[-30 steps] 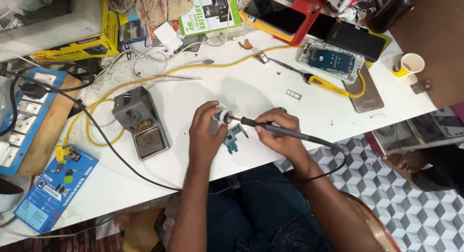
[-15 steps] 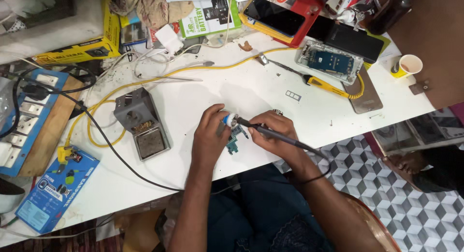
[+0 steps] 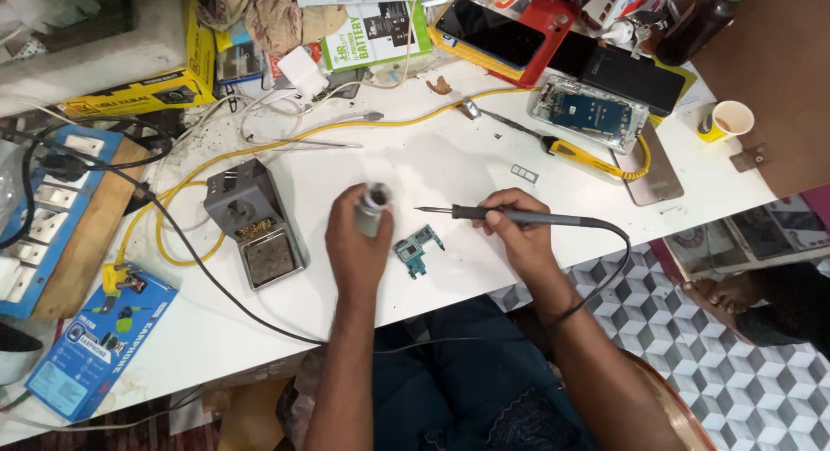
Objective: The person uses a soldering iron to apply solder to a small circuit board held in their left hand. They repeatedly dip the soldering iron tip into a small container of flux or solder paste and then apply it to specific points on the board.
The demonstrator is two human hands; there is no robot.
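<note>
The left hand (image 3: 359, 248) has its fingers wrapped round a small grey cylindrical pot (image 3: 373, 207); the right hand (image 3: 516, 235) pinches a slim black soldering iron (image 3: 510, 216). Tip should stay steady above the small green circuit board (image 3: 417, 249), which lies between them on the white bench (image 3: 432, 170).

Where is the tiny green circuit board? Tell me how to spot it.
On the white worktable, look near the front edge, between the left hand and right hand. The small green circuit board lies flat there, the only loose green chip-covered piece, unlike the grey metal stand.
</note>
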